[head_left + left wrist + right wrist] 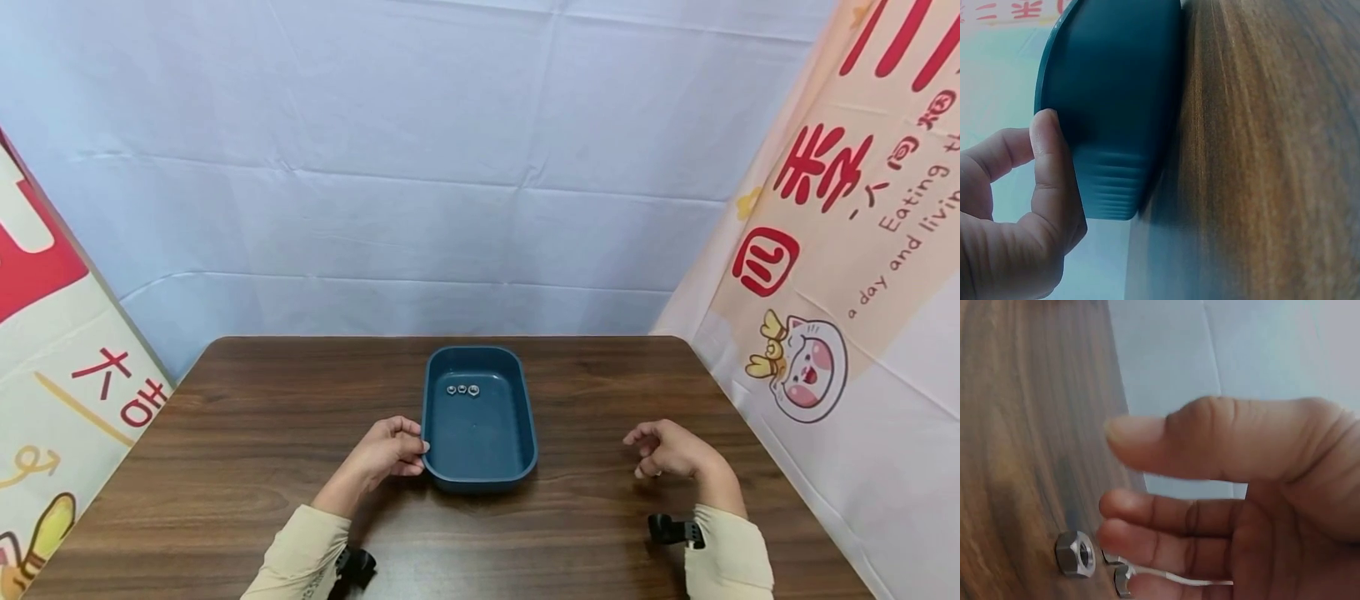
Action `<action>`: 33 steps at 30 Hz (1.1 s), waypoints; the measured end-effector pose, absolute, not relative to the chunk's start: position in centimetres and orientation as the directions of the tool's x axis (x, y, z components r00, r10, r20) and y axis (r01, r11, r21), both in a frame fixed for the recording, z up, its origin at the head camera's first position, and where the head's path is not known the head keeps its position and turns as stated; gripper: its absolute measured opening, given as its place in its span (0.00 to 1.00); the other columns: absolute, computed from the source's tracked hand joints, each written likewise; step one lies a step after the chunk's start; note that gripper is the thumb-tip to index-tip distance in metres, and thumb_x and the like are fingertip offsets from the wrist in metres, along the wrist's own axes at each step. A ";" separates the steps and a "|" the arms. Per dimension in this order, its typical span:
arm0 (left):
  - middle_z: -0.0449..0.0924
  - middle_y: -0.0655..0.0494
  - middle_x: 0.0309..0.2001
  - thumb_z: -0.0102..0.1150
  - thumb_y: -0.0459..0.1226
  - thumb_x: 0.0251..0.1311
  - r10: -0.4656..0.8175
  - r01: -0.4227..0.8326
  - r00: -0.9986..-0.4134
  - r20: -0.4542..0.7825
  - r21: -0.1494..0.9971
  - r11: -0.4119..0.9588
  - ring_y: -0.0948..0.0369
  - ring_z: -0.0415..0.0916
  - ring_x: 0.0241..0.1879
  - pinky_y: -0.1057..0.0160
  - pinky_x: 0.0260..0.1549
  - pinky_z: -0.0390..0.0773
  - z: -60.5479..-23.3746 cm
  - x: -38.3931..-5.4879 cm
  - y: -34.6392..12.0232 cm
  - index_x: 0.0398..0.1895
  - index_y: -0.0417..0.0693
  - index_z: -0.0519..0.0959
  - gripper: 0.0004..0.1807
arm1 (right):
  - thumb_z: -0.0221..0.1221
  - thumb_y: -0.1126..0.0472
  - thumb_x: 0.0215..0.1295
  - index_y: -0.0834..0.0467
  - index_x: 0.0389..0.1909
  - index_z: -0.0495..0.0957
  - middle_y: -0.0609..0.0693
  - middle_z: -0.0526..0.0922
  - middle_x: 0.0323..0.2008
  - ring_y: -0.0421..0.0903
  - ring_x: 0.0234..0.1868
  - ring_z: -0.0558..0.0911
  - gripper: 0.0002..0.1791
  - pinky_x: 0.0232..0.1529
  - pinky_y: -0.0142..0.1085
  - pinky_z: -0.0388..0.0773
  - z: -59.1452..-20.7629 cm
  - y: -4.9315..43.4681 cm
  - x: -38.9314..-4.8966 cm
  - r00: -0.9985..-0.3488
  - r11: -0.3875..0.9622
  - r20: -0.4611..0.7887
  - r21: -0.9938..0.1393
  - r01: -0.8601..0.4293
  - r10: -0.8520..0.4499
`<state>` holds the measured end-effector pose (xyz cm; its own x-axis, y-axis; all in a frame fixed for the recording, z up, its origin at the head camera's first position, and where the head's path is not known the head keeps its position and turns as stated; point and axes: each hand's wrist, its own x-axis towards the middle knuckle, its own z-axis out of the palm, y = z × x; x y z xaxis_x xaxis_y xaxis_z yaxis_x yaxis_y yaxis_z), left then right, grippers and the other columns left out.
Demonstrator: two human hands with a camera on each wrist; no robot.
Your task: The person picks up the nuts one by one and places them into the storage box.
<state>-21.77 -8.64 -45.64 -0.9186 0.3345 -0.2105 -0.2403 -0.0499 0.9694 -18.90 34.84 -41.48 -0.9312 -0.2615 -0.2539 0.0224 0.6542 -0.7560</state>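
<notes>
My left hand pinches the left rim of a deep blue plastic tray near its front corner. The left wrist view shows the fingers at the tray's edge. Inside the tray, three metal nuts sit in a row toward the back left. My right hand hovers to the right of the tray, fingers loosely bent, with nothing seen held. Below its fingertips in the right wrist view, a hex nut stands out on the wood. Other nuts are partly hidden behind the fingers.
A dark wooden table bears the tray. A pale cloth hangs behind it, with printed banners at both sides. A black wrist camera is strapped to the right sleeve, and another to the left.
</notes>
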 end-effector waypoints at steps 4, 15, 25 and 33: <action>0.73 0.48 0.25 0.56 0.25 0.52 0.337 -0.241 -0.918 -0.209 0.969 -0.053 0.61 0.74 0.19 0.66 0.20 0.79 -45.6 -21.8 -8.7 0.44 0.28 0.62 0.18 | 0.57 0.81 0.43 0.75 0.47 0.71 0.59 0.71 0.30 0.51 0.29 0.76 0.24 0.28 0.40 0.72 -41.7 36.0 -19.0 -0.915 0.616 -0.285 -0.786 0.052 -0.286; 0.73 0.48 0.25 0.56 0.25 0.53 0.355 -0.248 -0.911 -0.209 0.967 -0.067 0.61 0.74 0.20 0.65 0.21 0.80 -45.6 -21.9 -8.7 0.45 0.28 0.62 0.18 | 0.52 0.82 0.42 0.76 0.49 0.69 0.72 0.70 0.45 0.50 0.28 0.79 0.26 0.18 0.33 0.64 -42.7 38.0 -18.6 -0.924 0.547 -0.311 -0.824 0.146 -0.222; 0.73 0.49 0.25 0.56 0.25 0.53 0.361 -0.250 -0.909 -0.208 0.965 -0.075 0.61 0.74 0.20 0.65 0.21 0.80 -45.7 -22.0 -8.7 0.46 0.27 0.61 0.19 | 0.58 0.79 0.42 0.73 0.42 0.70 0.55 0.77 0.30 0.48 0.28 0.78 0.21 0.24 0.44 0.78 -43.9 38.5 -18.6 -0.935 0.591 -0.342 -0.775 0.225 -0.092; 0.73 0.48 0.25 0.56 0.25 0.52 0.357 -0.257 -0.908 -0.217 0.964 -0.067 0.61 0.74 0.20 0.65 0.22 0.80 -45.6 -21.7 -8.8 0.45 0.29 0.62 0.18 | 0.60 0.79 0.40 0.70 0.36 0.71 0.53 0.77 0.24 0.47 0.24 0.80 0.18 0.23 0.41 0.79 -45.0 37.7 -18.9 -0.938 0.568 -0.347 -0.774 0.279 -0.014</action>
